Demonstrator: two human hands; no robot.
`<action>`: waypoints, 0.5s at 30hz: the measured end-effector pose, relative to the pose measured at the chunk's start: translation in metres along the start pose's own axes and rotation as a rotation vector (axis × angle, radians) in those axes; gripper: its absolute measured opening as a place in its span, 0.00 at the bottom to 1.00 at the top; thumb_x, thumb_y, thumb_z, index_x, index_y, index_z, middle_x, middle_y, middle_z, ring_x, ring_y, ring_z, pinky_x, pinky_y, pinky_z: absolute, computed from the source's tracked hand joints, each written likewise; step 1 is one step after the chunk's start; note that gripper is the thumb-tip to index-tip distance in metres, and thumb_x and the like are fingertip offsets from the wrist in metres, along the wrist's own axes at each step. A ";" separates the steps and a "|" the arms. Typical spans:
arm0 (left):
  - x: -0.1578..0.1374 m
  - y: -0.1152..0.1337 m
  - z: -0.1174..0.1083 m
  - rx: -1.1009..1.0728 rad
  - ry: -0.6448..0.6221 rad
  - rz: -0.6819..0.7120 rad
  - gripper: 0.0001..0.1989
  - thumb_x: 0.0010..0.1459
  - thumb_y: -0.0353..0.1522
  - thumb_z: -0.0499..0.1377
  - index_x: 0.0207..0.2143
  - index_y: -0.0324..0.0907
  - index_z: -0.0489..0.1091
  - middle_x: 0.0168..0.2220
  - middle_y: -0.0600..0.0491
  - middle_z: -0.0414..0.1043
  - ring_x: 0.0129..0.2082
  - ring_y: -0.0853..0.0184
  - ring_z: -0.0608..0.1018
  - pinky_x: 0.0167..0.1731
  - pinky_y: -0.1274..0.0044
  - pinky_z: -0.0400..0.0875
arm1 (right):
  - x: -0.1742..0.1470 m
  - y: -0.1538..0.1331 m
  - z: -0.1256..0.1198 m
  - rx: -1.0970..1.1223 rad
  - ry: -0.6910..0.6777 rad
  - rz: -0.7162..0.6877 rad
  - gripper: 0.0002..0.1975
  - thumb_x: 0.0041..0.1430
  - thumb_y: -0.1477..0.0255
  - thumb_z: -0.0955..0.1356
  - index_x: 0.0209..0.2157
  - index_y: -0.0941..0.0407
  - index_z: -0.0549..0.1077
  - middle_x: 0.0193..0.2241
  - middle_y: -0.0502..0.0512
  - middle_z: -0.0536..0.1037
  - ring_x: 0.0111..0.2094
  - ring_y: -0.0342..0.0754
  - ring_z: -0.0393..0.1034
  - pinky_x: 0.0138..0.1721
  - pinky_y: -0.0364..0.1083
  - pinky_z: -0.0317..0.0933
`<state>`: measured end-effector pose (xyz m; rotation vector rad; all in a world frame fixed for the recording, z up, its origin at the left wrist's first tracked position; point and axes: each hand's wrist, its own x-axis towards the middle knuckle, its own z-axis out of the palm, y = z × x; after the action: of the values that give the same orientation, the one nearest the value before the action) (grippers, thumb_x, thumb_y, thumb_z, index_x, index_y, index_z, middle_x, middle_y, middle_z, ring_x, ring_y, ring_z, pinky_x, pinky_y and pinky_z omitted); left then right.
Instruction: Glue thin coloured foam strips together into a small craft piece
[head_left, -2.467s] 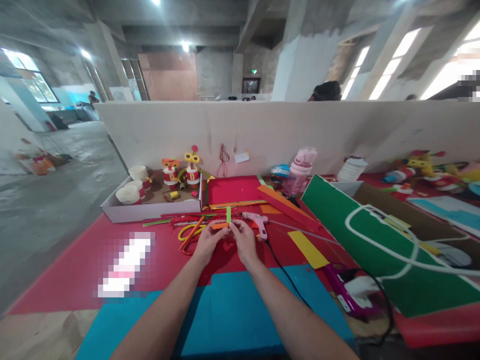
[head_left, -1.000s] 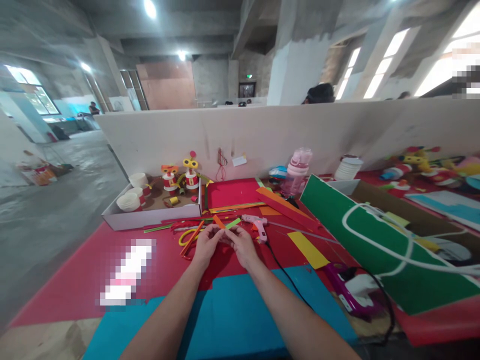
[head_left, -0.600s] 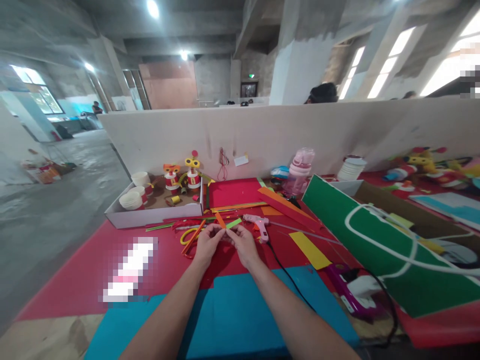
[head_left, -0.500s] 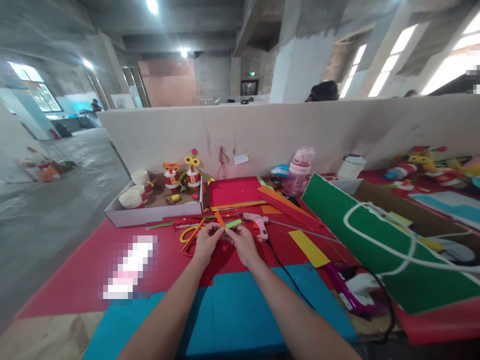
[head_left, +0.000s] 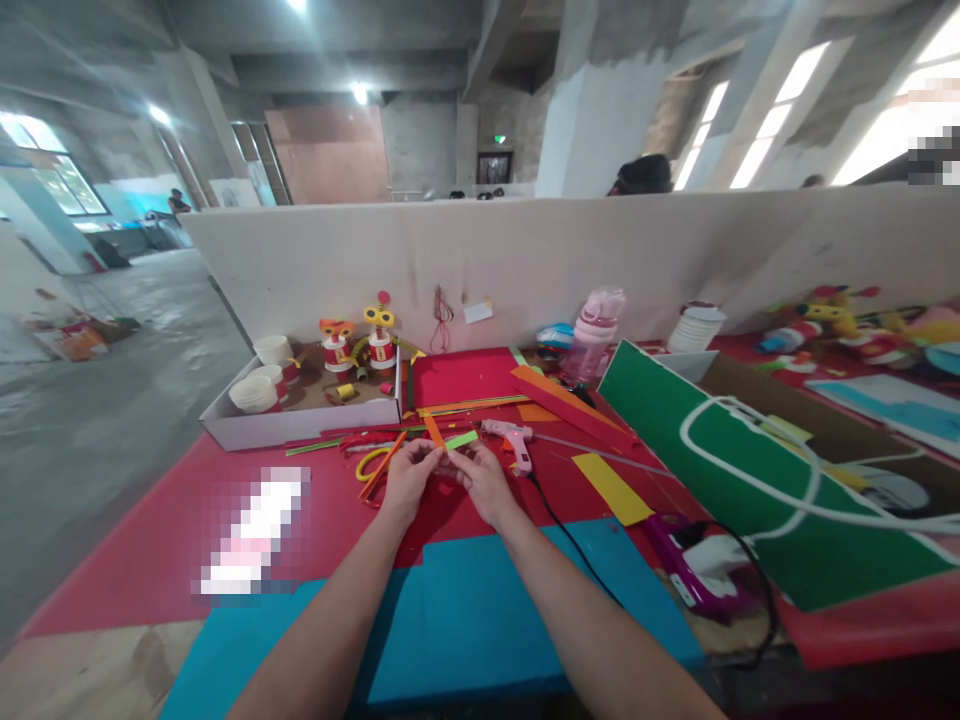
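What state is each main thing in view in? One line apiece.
Narrow orange paper strip: pinched by left hand
Narrow light-green paper strip: pinched by right hand, at an angle to the orange one
Pink plastic glue gun: lying down, unheld
Purple plastic power strip: white plug inserted
Shallow white cardboard box: open-topped
Pink plastic bottle: upright
Yellow rectangular paper sheet: lying flat

Orange strip [head_left: 433, 432] and green strip [head_left: 463, 440], matt paper; glue gun [head_left: 519, 440], plastic (smooth, apparently).
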<state>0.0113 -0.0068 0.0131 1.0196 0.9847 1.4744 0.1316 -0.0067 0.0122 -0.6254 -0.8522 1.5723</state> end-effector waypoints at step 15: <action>-0.003 0.002 0.001 0.292 -0.078 0.051 0.07 0.44 0.33 0.65 0.24 0.39 0.71 0.22 0.55 0.71 0.23 0.71 0.71 0.27 0.79 0.65 | -0.002 -0.001 0.000 -0.233 0.166 -0.029 0.18 0.38 0.60 0.76 0.28 0.56 0.72 0.22 0.47 0.75 0.23 0.43 0.69 0.27 0.43 0.65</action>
<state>0.0116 -0.0097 0.0149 1.3093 1.1470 1.3456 0.1329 -0.0081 0.0131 -0.8939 -0.9214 1.3835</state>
